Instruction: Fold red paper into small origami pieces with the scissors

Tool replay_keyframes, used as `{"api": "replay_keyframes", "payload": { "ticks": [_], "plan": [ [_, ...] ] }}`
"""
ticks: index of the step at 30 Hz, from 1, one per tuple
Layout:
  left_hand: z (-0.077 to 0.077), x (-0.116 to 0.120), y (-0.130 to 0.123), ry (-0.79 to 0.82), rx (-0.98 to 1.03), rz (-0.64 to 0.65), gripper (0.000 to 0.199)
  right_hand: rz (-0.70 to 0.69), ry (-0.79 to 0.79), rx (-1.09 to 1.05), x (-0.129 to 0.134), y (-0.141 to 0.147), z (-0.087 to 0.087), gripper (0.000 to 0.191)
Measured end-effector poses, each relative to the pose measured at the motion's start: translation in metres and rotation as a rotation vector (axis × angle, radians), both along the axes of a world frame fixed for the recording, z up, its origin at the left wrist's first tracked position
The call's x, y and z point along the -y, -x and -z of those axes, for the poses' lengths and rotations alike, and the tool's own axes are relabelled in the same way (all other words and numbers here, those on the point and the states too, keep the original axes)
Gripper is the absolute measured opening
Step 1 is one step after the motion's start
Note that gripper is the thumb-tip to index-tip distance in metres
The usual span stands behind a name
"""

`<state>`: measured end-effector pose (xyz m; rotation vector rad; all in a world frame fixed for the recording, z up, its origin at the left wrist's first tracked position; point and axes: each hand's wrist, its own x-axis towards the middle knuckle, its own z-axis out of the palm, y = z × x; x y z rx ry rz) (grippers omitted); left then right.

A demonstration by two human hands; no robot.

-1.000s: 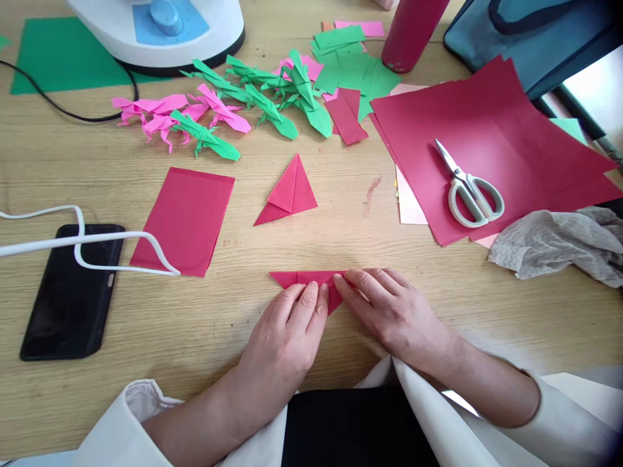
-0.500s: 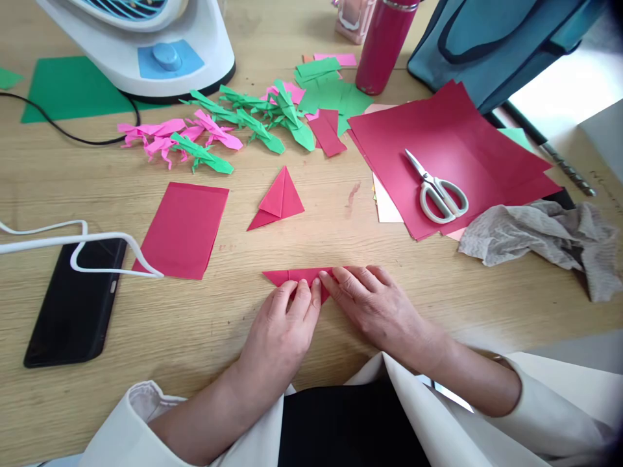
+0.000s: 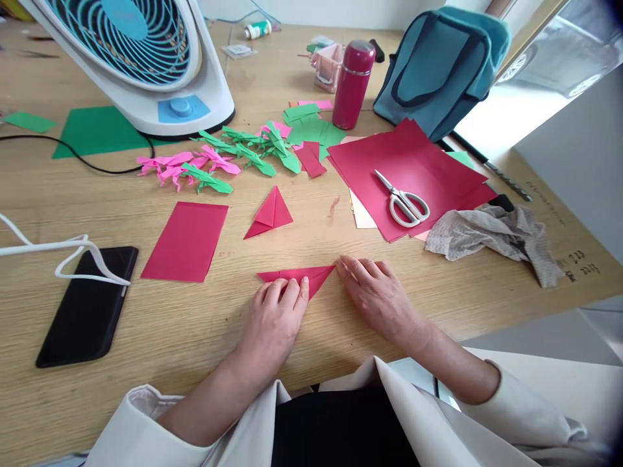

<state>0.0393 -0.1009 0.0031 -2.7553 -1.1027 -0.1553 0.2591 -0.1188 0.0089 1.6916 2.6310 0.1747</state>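
1. In the head view, at the lower centre of the frame, a folded strip-like piece of red paper (image 3: 318, 275) lies on the light wooden desk (image 3: 195, 344).
2. The left hand (image 3: 273, 314) presses on the near edge of this paper, its fingers close together; its thumb is hidden, so whether they pinch the paper cannot be told.
3. The right hand (image 3: 382, 298) touches the paper's pointed right corner with its fingertips, the fingers bent and near one another; a clamp on the corner cannot be made out.
4. Left of centre are a red paper rectangle (image 3: 185, 240) and, to its right, a red folded triangular paper (image 3: 273, 211).
5. At the left, a white cable (image 3: 39, 246) crosses over a black phone (image 3: 80, 318).
6. Across the upper middle, pink folded paper figures (image 3: 172, 161) and green folded paper figures (image 3: 207, 178) lie clustered, near a white and blue fan (image 3: 214, 87).
7. Right of centre, scissors with pale handles (image 3: 396, 193) rest on large red paper sheets (image 3: 360, 159), beside a crumpled grey cloth (image 3: 460, 235).
8. Above them stand a dark red bottle (image 3: 351, 84) and a teal bag (image 3: 440, 104).
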Motion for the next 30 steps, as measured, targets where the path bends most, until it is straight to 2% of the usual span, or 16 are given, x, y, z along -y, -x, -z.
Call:
{"api": "replay_keyframes", "payload": {
  "ticks": [8, 19, 30],
  "plan": [
    [0.001, -0.002, -0.005, 0.024, 0.018, 0.01, 0.037, -0.195, 0.064, -0.127, -0.011, 0.005, 0.004, 0.031],
    [-0.008, 0.002, -0.029, 0.111, -0.103, -0.134, 0.041, -0.19, 0.047, -0.181, -0.01, 0.005, 0.013, 0.038],
    [0.005, 0.02, -0.008, 0.031, -0.014, -0.233, 0.041, -0.202, 0.016, -0.218, -0.011, 0.001, 0.019, 0.037]
  ]
}}
